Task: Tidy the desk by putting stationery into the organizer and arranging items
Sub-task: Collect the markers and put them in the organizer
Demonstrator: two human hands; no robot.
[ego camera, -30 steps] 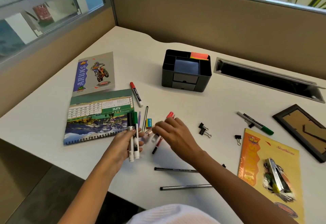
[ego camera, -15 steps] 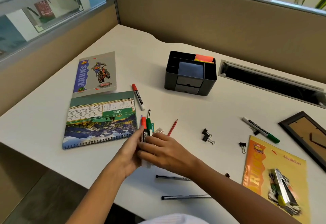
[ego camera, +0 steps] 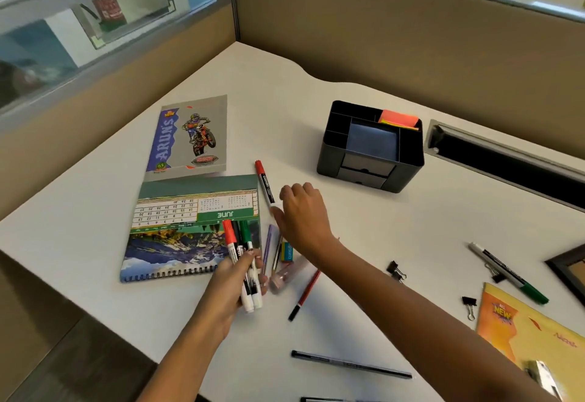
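Scanning the bench (ego camera: 348, 91), I judge the tidying barely begun: the organizer (ego camera: 408, 161) holds sticky notes (ego camera: 399, 118) but no pens. The left hand (ego camera: 226, 287) wraps its fingers round three markers (ego camera: 240, 243). The right hand (ego camera: 304, 215) curls over the red marker (ego camera: 265, 185) lying on the bench, and I cannot tell if it grips. Binder clips (ego camera: 397, 270) lie loose.

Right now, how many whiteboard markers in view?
5. Three markers, red, black and green caps, gripped in the left hand; red-capped marker lying by the right hand; green-capped marker on the desk, far right. Arms could hide more.
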